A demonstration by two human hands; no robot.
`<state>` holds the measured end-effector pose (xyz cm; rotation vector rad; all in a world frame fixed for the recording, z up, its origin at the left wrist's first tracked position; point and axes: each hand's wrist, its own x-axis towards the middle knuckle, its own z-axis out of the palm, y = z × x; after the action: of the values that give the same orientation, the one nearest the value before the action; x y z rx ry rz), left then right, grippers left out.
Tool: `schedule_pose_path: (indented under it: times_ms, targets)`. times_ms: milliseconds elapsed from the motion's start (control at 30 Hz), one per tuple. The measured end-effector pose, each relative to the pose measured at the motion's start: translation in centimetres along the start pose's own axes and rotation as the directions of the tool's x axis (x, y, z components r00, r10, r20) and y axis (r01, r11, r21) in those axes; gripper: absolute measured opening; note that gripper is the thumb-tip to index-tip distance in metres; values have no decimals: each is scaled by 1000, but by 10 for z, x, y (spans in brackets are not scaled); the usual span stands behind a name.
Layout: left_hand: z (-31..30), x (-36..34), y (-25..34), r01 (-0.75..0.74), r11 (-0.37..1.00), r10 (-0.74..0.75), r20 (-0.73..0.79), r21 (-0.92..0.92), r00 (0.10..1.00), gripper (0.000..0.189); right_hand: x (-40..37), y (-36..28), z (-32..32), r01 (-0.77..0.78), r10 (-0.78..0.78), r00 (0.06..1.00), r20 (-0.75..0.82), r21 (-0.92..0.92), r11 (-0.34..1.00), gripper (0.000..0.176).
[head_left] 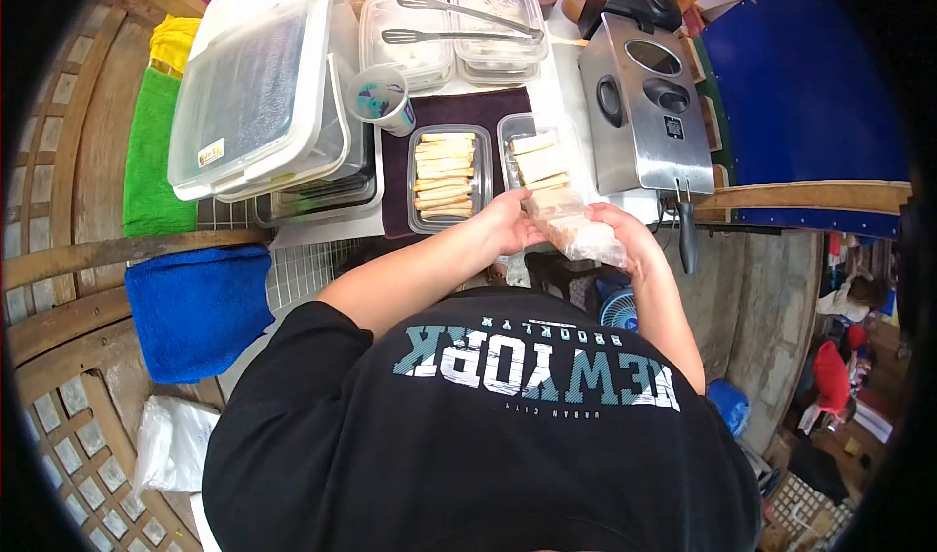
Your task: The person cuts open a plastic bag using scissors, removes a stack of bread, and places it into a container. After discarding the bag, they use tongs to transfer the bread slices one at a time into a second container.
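Between my two hands is a clear plastic bag (584, 235) with pale contents. My left hand (512, 222) is closed on the bag's left end, beside the near edge of the right tray. My right hand (625, 235) grips the bag's right side. Just beyond the bag, pale rolls (539, 162) lie in a clear plastic tray (508, 140). To the left, another clear tray (482, 171) holds several light-brown rolls (445, 176) in a stack.
A steel fryer (649, 113) with a black-handled basket stands at the right. Lidded containers (405, 40) with two tongs (468, 37) on top are at the back. A cup (383, 101) stands near a large white-lidded box (254, 83) at the left.
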<state>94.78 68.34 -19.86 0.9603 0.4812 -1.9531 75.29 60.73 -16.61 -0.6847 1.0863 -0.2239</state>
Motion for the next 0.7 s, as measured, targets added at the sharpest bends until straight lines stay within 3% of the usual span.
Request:
schedule_pose_path:
  times_ms: [233,333,433,600,700]
  targets:
    - [7,-9,-1,-100,995,100,100,-4,990,48,-9,-12,7,40,-46,998,-49,-100,994,33]
    - [16,-35,0,-50,998,50,12,25,999,52,-11,-17,11,45,-54,997,-58,-150,988,35]
    - [2,-38,-1,-31,999,30,53,22,998,55,-30,-29,21,44,-46,999,-12,-142,989,37]
    - [-11,-28,-1,-13,1000,14,-28,16,1000,50,-30,-29,16,50,-54,998,-13,-209,977,37]
    - [-19,-26,-5,-59,998,59,-13,32,998,46,-24,-22,0,177,-175,984,42,-51,983,37]
